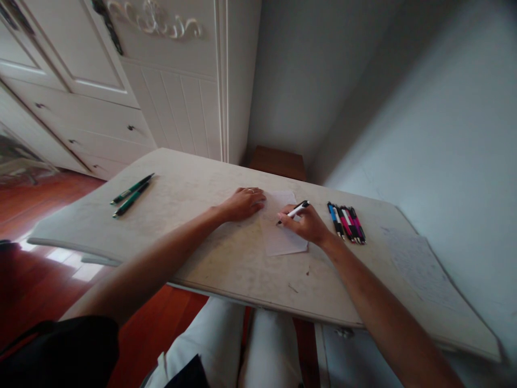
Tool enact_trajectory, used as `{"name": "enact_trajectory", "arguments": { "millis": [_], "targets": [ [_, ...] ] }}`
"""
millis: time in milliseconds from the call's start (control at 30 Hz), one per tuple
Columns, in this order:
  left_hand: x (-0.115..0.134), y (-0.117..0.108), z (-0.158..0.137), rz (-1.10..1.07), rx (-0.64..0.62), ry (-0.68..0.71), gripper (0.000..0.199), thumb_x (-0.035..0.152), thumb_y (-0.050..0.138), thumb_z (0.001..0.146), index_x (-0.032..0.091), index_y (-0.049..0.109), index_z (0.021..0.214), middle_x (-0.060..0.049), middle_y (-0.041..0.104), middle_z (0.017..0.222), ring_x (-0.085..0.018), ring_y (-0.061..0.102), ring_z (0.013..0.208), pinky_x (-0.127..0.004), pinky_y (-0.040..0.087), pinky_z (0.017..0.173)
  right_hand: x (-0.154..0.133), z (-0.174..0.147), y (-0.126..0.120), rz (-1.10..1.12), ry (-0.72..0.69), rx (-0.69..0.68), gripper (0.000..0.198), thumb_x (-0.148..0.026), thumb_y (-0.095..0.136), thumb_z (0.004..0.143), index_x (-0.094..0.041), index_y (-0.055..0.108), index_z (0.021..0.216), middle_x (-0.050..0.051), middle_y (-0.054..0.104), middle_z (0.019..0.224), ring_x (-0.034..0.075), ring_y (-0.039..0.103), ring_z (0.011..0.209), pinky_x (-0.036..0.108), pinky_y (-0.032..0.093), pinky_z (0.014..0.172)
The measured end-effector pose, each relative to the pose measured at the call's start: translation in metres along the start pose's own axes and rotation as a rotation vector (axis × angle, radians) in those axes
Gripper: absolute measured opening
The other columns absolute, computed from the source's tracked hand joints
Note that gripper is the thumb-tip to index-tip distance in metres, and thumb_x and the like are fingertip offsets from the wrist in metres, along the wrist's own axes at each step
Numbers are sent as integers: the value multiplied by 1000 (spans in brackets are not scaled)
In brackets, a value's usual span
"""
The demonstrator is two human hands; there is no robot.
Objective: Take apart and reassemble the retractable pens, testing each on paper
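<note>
Where the pale trousers reach beneath it, the table shows a smooth, faintly mottled top. Near its middle lies a sheet of paper, thin and light, likely to slide or crease unless pressed flat; the left hand rests at its left edge, fingers loosely spread, gripping nothing. The right hand is closed in a pinch round a white-and-black pen, its tip at the paper. The pen should be light, stiff and sturdy, its slim barrel perhaps slippery, best held low, near the tip, where the fingers are. To the right sits a close row of slender pens in blue, black, white and pink; well apart on the left lie two green pens. Beyond stand a flat-topped brown box, a white cabinet with grooved panels and raised scrollwork, and a plain wall.
</note>
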State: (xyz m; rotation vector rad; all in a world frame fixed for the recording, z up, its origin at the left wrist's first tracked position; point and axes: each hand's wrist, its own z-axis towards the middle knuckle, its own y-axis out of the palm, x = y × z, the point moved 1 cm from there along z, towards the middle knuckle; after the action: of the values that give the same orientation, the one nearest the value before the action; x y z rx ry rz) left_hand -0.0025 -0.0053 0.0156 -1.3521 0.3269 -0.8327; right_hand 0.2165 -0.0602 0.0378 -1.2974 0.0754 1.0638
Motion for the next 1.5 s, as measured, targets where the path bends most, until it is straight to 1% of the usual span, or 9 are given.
{"name": "enact_trajectory", "arguments": {
  "millis": [133,433,633,767,833,967,1167,1333,1500],
  "targets": [
    [1,-1,-1,-2,-4,-9,34,33,41,96,20,61,120,-11,56,135,-25,50,127,-43,37,107,1,-1,-1,-74,-5,11,26,-35,55,89,-18,70,76,3,71,71,16,62,66,26,42,64],
    [-1,0,0,-20,1,10,34,35,40,96,22,61,120,-10,58,132,-25,53,124,-43,38,106,-1,-1,-10,-190,100,31,32,-36,53,87,-19,65,62,2,64,56,14,56,54,26,40,59],
    [-2,1,-1,-21,-3,8,36,36,39,97,20,61,120,-10,58,132,-25,52,124,-42,37,106,5,-1,-16,-298,107,89,32,-36,53,88,-20,66,64,4,67,62,17,62,60,27,40,62],
    [-1,0,-1,-19,-16,1,35,35,39,97,21,61,121,-10,58,133,-24,52,124,-43,36,107,8,-1,-16,-260,128,85,32,-37,54,89,-19,66,65,4,68,61,17,62,58,27,42,62],
    [0,0,-1,-18,-15,2,36,35,38,97,20,61,121,-10,58,133,-24,52,124,-43,36,107,7,-1,-15,-159,148,81,32,-40,56,88,-18,68,68,4,68,62,16,62,57,26,43,59],
    [0,-1,-1,-18,-17,-1,36,34,38,97,20,61,120,-10,58,133,-24,52,125,-42,36,107,6,-2,-11,63,203,-11,37,-46,58,87,-17,67,67,3,68,60,14,59,50,25,43,52],
    [0,-1,-1,-22,-16,3,35,35,39,97,22,61,121,-9,57,135,-24,50,127,-43,36,108,5,0,-16,-113,139,86,35,-44,56,88,-18,68,68,3,69,63,15,61,55,25,43,57],
    [0,-1,-1,-17,-16,4,35,35,38,97,21,61,121,-10,57,133,-24,51,126,-42,36,107,6,-1,-17,-146,166,51,43,-47,55,88,-18,64,58,3,64,52,15,59,52,26,41,55],
    [-1,0,0,-7,-21,18,36,35,38,97,20,60,121,-11,58,133,-24,52,125,-42,37,106,13,-1,-19,-191,151,105,34,-43,56,88,-18,69,69,4,70,63,17,63,57,26,43,58]
  ]
}}
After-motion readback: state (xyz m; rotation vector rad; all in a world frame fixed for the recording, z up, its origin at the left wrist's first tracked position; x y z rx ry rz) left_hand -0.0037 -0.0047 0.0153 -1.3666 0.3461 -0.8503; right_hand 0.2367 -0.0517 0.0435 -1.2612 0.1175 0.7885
